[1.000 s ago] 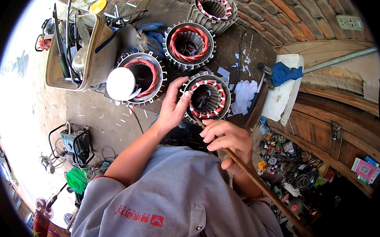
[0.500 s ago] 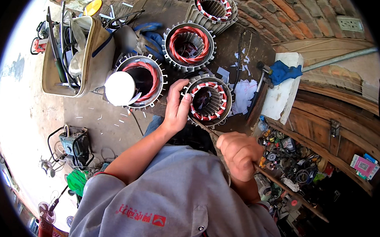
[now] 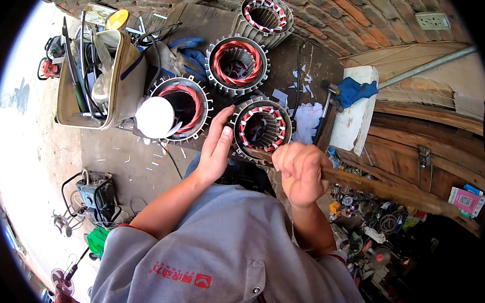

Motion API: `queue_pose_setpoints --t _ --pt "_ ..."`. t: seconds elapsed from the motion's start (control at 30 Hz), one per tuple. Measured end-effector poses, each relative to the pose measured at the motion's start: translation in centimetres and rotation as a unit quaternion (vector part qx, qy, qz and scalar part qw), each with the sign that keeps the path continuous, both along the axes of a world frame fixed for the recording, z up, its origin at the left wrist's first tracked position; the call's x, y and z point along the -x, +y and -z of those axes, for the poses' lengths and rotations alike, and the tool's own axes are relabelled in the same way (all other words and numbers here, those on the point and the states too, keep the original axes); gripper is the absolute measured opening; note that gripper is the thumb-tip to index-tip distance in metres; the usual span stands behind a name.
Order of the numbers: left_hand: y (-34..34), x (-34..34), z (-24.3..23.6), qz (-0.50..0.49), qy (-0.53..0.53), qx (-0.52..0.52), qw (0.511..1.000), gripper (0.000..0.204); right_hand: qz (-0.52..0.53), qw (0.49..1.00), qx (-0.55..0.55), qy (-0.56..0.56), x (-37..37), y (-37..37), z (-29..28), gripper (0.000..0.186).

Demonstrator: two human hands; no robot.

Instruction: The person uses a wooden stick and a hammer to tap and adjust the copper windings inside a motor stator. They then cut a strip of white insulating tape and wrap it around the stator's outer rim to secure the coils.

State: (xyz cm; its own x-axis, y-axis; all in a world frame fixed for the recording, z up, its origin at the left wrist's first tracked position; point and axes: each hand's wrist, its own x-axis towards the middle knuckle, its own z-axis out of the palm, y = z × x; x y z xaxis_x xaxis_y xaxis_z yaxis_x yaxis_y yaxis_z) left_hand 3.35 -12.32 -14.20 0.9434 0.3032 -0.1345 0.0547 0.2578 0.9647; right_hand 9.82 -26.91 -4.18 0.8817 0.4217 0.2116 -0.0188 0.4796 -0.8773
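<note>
since the earlier frame, the brown stick (image 3: 385, 187) has swung up from its downward slant and now runs out to the right, its far part blurred. the right hand (image 3: 302, 170) has gone with it, nearer the rim of the front stator (image 3: 278, 129), and the left hand (image 3: 214, 152) has drawn its thumb off that rim.

the right hand is clenched in a fist around the stick, knuckles up. the left hand grips nothing: its fingers are straight, the tips at the stator's left edge, though whether they press on it cannot be told. the front stator stands at the near edge of the workbench (image 3: 320, 61), its hollow facing up, a red winding (image 3: 243, 131) with white ties ringing the mouth. the stick's near end lies by the stator's front rim, partly hidden by the fist.

behind it stands a second stator (image 3: 220, 83); to the left is a third stator (image 3: 200, 118), partly covered by a white round lid (image 3: 154, 117). white paper (image 3: 308, 121) lies just right of the front stator.
</note>
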Motion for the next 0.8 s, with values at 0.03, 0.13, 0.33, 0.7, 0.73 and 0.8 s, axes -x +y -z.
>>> queue_pose_setpoints --t 0.03,0.13,0.33,0.7,0.73,0.8 --pt "0.1 0.3 -1.1 0.003 -0.045 0.002 0.999 0.048 -0.002 1.0 0.012 0.021 -0.5 0.9 -0.6 0.041" --pt "1.1 -0.5 -4.9 0.091 -0.104 -0.046 0.989 0.074 0.01 0.995 0.087 0.045 -1.2 3.8 0.1 0.039" --pt "1.3 -3.7 -8.9 0.0 -0.045 0.08 0.996 0.04 -0.001 0.874 0.331 -0.355 -3.0 4.7 -5.2 0.045" --pt "3.9 -2.3 -12.7 0.095 -0.239 0.06 0.965 0.047 0.198 0.614 0.763 0.044 -9.7 -17.8 15.6 0.072" --pt "3.7 -2.1 -13.1 0.107 -0.244 0.051 0.962 0.049 0.21 0.639 0.738 0.061 -9.7 -18.3 16.4 0.071" --pt "3.5 -1.4 -13.2 0.108 -0.258 0.046 0.959 0.05 0.232 0.682 0.689 0.077 -10.2 -19.3 18.6 0.065"
